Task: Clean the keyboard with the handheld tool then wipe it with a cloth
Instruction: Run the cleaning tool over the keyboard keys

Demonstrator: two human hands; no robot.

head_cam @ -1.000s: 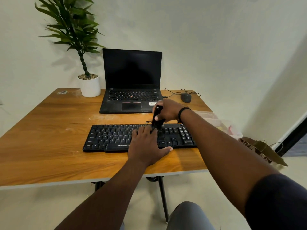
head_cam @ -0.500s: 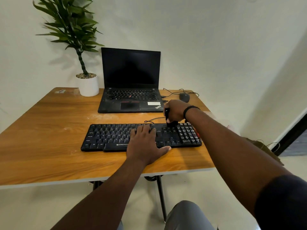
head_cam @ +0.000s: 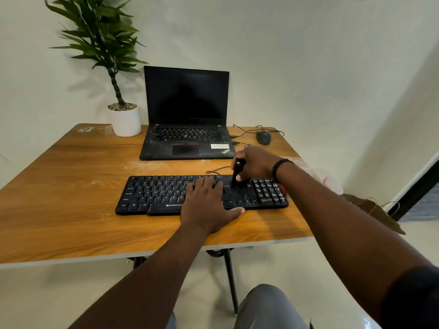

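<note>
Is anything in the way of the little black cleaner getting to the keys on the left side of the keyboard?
Yes. The left hand lies flat on the middle of the keyboard, between the handheld tool in the right hand and the left-side keys. It would have to lift or shift.

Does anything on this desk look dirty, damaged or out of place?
Pale dusty smears lie on the wooden table between laptop and keyboard, and at its far left corner. Nothing looks broken or askew.
</note>
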